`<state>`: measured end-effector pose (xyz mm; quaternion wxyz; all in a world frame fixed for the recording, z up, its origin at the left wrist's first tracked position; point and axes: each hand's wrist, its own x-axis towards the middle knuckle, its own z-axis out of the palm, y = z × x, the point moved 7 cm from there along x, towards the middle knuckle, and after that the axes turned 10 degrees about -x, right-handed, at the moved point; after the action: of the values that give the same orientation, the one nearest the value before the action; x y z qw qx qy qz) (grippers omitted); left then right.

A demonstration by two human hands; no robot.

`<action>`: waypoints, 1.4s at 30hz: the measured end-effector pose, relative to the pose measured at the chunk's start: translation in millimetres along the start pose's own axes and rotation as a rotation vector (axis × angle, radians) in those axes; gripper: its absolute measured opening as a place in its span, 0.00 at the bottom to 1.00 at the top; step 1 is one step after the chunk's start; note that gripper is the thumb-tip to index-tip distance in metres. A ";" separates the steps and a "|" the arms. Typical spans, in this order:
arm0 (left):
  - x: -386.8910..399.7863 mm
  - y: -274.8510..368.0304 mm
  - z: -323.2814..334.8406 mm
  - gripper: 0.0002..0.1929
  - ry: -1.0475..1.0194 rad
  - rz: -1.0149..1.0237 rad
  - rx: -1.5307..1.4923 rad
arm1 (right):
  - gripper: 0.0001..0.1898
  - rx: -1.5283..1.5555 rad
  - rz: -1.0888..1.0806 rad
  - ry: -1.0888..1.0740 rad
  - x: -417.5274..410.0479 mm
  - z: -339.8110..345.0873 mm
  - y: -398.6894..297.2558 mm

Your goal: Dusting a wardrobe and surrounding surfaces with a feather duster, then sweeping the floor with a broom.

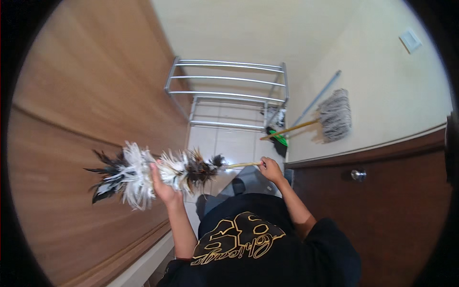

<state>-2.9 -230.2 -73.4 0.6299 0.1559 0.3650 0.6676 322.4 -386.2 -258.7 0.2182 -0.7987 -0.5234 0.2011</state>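
Observation:
A feather duster (172,172) with white, black and brown feathers stretches level across the front of my body. My right hand (271,170) grips the end of its thin, light-coloured stick handle. At the feathered part, my left hand (165,188) is wrapped around the white plumes, its fingers partly sunk in them. The dark feather tips point left, close to a wooden panel (64,175).
Ahead stands a metal tube rack (229,78) on white floor tiles (233,140). Along the right wall are a string mop (335,116), head up, a blue pole (317,97) and a green-and-black broom head (279,139). A dark brown door (387,215) with a round knob (358,175) is at right.

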 end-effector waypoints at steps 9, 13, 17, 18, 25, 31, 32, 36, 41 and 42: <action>40.4 -60.5 31.7 0.29 -0.491 0.966 1.268 | 0.08 0.330 0.177 -0.025 10.0 -9.9 60.5; 60.2 -85.7 55.7 0.26 -0.663 1.135 1.276 | 0.10 0.401 0.248 -0.013 22.3 5.2 93.4; 109.3 -133.4 58.3 0.26 -0.825 0.978 1.270 | 0.09 0.555 0.631 0.225 40.4 7.6 201.8; 110.6 -143.0 49.3 0.26 -0.873 0.937 1.259 | 0.09 0.537 0.670 0.318 47.1 -12.0 220.5; 184.5 -219.0 88.1 0.25 -1.180 0.677 1.214 | 0.10 0.694 0.889 0.444 140.3 -87.6 266.4; 215.0 -364.9 165.8 0.25 -1.622 0.434 0.974 | 0.23 0.380 1.287 0.411 83.1 -22.1 354.5; 204.3 -384.4 175.9 0.25 -1.678 0.393 0.950 | 0.28 0.481 1.222 0.877 75.5 -34.9 350.1; 176.3 -463.4 214.8 0.25 -1.822 0.263 0.958 | 0.28 0.802 1.211 1.136 124.2 -90.9 305.0; 137.7 -554.5 246.6 0.24 -2.008 0.063 0.918 | 0.20 0.878 1.254 1.082 131.7 -81.3 320.9; 135.1 -567.3 248.4 0.24 -2.008 0.035 0.955 | 0.17 0.830 1.149 0.986 158.8 -82.9 309.4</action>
<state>554.3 -63.0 -325.2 0.5051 0.8572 -0.0935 0.0377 658.5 -361.4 -378.1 0.5592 -0.7913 0.2319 0.0857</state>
